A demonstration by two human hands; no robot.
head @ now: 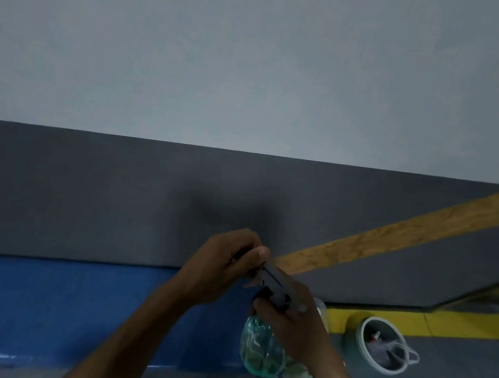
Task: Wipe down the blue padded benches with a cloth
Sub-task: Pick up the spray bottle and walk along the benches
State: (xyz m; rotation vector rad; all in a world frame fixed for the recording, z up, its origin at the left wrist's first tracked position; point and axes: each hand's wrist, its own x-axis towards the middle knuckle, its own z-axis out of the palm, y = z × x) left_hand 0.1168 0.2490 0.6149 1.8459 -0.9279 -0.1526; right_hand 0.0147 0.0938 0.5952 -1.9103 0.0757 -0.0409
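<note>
- The right hand (294,318) is wrapped around the neck of a clear greenish spray bottle (262,349), held in the air beyond the right end of the blue padded surface (67,307).
- The left hand (225,268) pinches the dark grey spray head (277,284) at its front tip, thumb on top.
- The bottle's body hangs below the right hand, tilted, an orange patch at its lower end.
- The blue surface lies below and left of both hands, against the grey lower wall (82,192); no hand touches it.
- No cloth can be made out.
- A white bin (380,345) with a bag inside stands on the grey floor to the right, near a yellow floor stripe (414,321).
</note>
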